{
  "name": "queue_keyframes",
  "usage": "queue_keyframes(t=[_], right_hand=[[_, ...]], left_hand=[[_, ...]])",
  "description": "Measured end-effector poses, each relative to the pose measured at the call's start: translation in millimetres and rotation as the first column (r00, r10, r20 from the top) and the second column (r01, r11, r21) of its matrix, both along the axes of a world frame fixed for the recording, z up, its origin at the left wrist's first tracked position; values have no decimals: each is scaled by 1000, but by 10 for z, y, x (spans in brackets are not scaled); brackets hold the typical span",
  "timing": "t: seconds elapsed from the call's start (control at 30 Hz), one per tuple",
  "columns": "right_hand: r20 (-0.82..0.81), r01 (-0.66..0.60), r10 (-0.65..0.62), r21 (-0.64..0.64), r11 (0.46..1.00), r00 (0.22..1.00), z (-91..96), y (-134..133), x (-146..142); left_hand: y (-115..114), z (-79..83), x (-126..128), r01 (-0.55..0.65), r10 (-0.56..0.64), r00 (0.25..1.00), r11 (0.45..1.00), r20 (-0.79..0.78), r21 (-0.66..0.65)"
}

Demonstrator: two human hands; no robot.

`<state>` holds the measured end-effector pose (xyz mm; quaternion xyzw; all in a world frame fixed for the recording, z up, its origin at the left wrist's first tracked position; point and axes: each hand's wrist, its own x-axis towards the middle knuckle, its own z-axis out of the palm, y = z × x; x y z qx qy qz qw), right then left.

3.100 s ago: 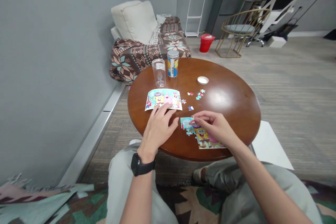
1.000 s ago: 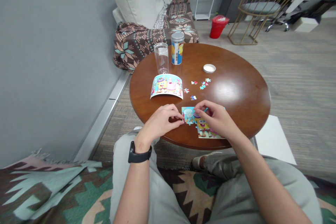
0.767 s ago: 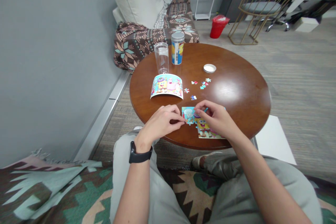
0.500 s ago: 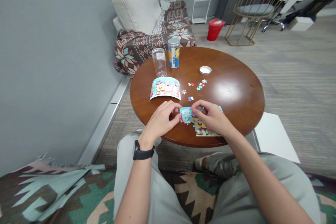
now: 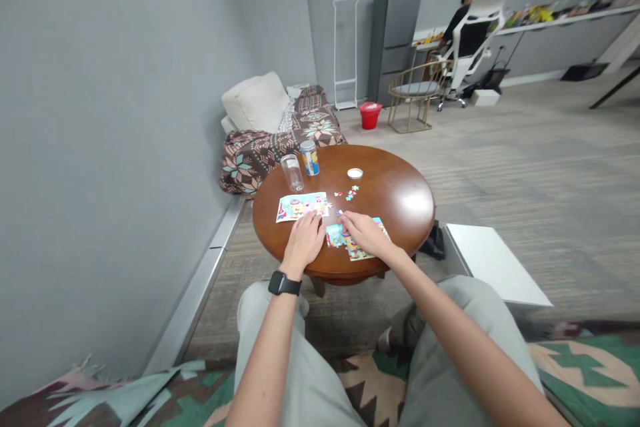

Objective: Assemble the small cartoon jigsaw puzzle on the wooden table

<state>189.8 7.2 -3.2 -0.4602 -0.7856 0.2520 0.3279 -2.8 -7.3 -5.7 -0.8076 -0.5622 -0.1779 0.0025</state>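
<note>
My left hand (image 5: 306,238) lies with its fingers stretched out on the table, at the lower edge of a printed cartoon picture sheet (image 5: 290,207). The sheet lies almost flat. My right hand (image 5: 365,232) reaches over the partly joined jigsaw puzzle (image 5: 358,253), hiding some of it. Its thumb and index finger close at a small blue and white puzzle piece (image 5: 340,212) just beyond the puzzle. Farther back is a small group of loose puzzle pieces (image 5: 351,193).
On the round wooden table (image 5: 395,193) are a clear container (image 5: 293,173), a cartoon-printed tin (image 5: 310,159) and a round lid (image 5: 355,173). A covered sofa (image 5: 280,140), red bin (image 5: 370,115) and gold chair (image 5: 415,90) stand beyond. A person (image 5: 457,20) sits at the back.
My head view has risen, showing more of the room. My left hand has left the puzzle's edge for the sheet, which has flattened. My right hand has reached from the puzzle to the loose piece.
</note>
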Motion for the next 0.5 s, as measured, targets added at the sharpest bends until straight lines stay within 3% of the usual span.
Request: queue_keyframes(t=[0.17, 0.3, 0.4, 0.5], right_hand=[[70, 2, -10, 120, 993, 998, 64, -115, -28], [-115, 130, -109, 195, 972, 987, 144, -189, 27], [-216, 257, -226, 130, 958, 950, 180, -126, 153], [-154, 305, -297, 30, 952, 942, 145, 25, 301]], left_hand=[[8, -12, -6, -1, 1, 1000, 1000, -13, 22], [-1, -20, -9, -16, 17, 1000, 999, -23, 38], [-7, -27, -12, -1, 5, 998, 996, -57, 85], [-12, -36, -17, 13, -4, 997, 993, -73, 116]])
